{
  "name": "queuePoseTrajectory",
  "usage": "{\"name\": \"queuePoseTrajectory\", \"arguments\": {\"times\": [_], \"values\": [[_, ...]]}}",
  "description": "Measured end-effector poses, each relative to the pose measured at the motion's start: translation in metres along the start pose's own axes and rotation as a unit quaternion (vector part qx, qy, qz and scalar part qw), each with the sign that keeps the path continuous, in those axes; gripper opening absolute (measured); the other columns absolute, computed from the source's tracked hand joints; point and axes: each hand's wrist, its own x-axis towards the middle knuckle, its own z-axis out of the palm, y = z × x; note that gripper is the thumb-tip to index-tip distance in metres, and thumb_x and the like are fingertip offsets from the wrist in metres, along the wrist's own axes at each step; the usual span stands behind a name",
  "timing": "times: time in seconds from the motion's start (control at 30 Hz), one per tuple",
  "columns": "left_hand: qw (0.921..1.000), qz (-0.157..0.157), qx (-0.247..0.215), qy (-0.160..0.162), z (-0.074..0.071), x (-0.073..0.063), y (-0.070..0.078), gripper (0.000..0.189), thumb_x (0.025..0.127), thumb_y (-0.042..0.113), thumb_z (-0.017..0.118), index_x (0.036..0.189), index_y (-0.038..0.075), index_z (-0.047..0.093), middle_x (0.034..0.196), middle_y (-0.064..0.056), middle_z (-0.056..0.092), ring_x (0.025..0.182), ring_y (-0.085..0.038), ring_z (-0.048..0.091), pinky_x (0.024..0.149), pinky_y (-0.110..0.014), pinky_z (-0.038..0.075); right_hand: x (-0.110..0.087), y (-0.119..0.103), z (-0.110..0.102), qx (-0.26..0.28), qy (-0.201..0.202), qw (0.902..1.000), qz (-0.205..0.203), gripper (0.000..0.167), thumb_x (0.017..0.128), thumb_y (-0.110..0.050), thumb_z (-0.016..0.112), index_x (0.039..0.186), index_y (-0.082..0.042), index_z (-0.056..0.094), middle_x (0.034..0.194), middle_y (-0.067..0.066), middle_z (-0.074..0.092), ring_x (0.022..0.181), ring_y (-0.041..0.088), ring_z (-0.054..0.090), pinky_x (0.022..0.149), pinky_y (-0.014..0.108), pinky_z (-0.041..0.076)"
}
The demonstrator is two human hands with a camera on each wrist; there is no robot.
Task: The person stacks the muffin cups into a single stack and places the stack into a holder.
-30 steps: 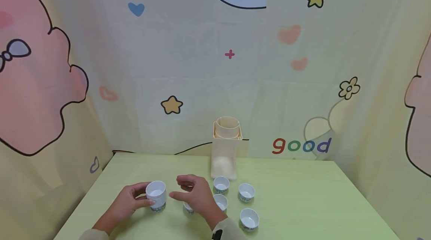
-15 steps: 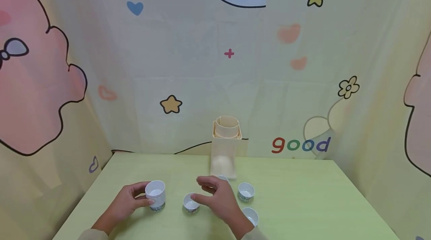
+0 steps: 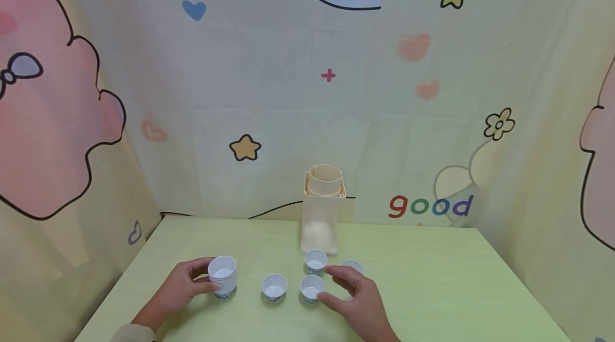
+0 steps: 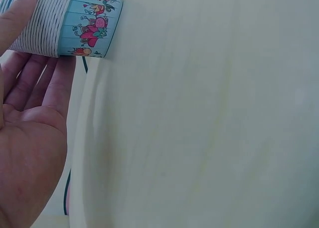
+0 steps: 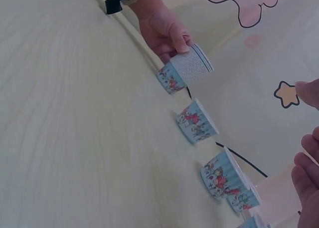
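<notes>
My left hand [image 3: 184, 288] grips a stack of nested paper cups [image 3: 223, 278] at the left, thumb in front and fingers behind. In the left wrist view the stack's lowest cup [image 4: 90, 26] is light blue with red fruit and flower prints, below several closely layered white rims. My right hand [image 3: 357, 299] is spread beside a single paper cup [image 3: 311, 294], its thumb tip overlapping that cup's right rim. In the right wrist view thumb and fingers [image 5: 306, 175] stand apart with nothing between them. Another single cup [image 3: 274, 291] stands between the stack and that cup.
A cup [image 3: 315, 264] stands behind the one by my right hand. One more cup [image 3: 353, 264] is partly hidden behind the fingers. A cream dispenser-like stand [image 3: 319, 219] with a round top opening stands at the table's back, before a printed curtain [image 3: 288, 91].
My right hand has moved right, away from the stack and over the single cups, uncovering the two front cups and covering the front right one. The left hand keeps its hold on the stack.
</notes>
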Motion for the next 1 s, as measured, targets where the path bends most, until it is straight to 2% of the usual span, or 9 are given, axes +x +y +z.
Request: {"name": "queuePoseTrajectory", "arguments": {"times": [0.1, 0.23, 0.33, 0.47, 0.63, 0.8, 1.0], "values": [[1.0, 0.002, 0.0, -0.001, 0.0, 0.0, 0.001, 0.071, 0.08, 0.015, 0.088, 0.138, -0.011, 0.055, 0.138, -0.031, 0.06, 0.126, -0.041, 0.061, 0.097, -0.03, 0.06, -0.007, 0.005, -0.01, -0.028, 0.015, 0.9994, 0.012, 0.046, 0.074, -0.019, 0.093, 0.116, -0.019, 0.075, 0.12, 0.001, 0.073, 0.113, 0.01, 0.067, 0.105, 0.027, 0.055], [1.0, 0.002, -0.004, -0.001, -0.001, 0.0, 0.001, 0.072, 0.08, 0.016, 0.088, 0.138, -0.011, 0.055, 0.138, -0.031, 0.06, 0.126, -0.041, 0.061, 0.097, -0.03, 0.06, -0.014, 0.01, -0.02, -0.046, 0.031, 0.9979, 0.032, 0.049, 0.073, -0.018, 0.093, 0.118, -0.019, 0.074, 0.126, 0.004, 0.071, 0.12, 0.023, 0.066, 0.107, 0.035, 0.054], [1.0, -0.002, -0.003, -0.001, -0.001, 0.0, 0.0, 0.072, 0.08, 0.016, 0.088, 0.138, -0.011, 0.055, 0.138, -0.031, 0.059, 0.127, -0.041, 0.061, 0.097, -0.03, 0.06, -0.017, 0.014, -0.026, -0.059, 0.036, 0.9965, 0.047, 0.053, 0.074, -0.02, 0.093, 0.123, -0.017, 0.073, 0.13, 0.005, 0.069, 0.124, 0.028, 0.064, 0.107, 0.032, 0.054], [1.0, -0.005, 0.0, -0.002, 0.0, 0.001, -0.002, 0.072, 0.081, 0.017, 0.088, 0.139, -0.01, 0.055, 0.14, -0.029, 0.059, 0.127, -0.039, 0.061, 0.097, -0.03, 0.06, -0.02, 0.018, -0.033, -0.074, 0.039, 0.9941, 0.068, 0.058, 0.072, -0.025, 0.094, 0.125, -0.015, 0.072, 0.131, 0.003, 0.068, 0.128, 0.027, 0.062, 0.106, 0.024, 0.053], [1.0, 0.0, -0.003, -0.004, 0.0, 0.002, -0.004, 0.071, 0.081, 0.017, 0.087, 0.14, -0.009, 0.055, 0.14, -0.028, 0.06, 0.127, -0.037, 0.061, 0.097, -0.029, 0.06, -0.023, 0.025, -0.037, -0.09, 0.044, 0.9922, 0.075, 0.059, 0.073, -0.027, 0.094, 0.126, -0.013, 0.071, 0.132, 0.004, 0.068, 0.13, 0.028, 0.06, 0.109, 0.033, 0.053], [1.0, -0.004, -0.006, -0.006, 0.0, 0.001, -0.003, 0.072, 0.081, 0.018, 0.087, 0.141, -0.008, 0.055, 0.141, -0.027, 0.06, 0.128, -0.037, 0.061, 0.098, -0.03, 0.06, -0.025, 0.034, -0.038, -0.095, 0.029, 0.9922, 0.075, 0.065, 0.072, -0.025, 0.095, 0.129, -0.01, 0.069, 0.135, 0.009, 0.067, 0.13, 0.031, 0.06, 0.108, 0.039, 0.053], [0.9999, -0.01, -0.002, -0.004, 0.0, 0.0, -0.003, 0.073, 0.082, 0.018, 0.087, 0.141, -0.008, 0.054, 0.141, -0.026, 0.06, 0.128, -0.037, 0.061, 0.098, -0.03, 0.059, -0.027, 0.041, -0.041, -0.081, 0.002, 0.9905, 0.111, 0.075, 0.072, -0.028, 0.095, 0.136, -0.004, 0.062, 0.142, 0.016, 0.061, 0.125, 0.036, 0.064, 0.102, 0.039, 0.058]]}}
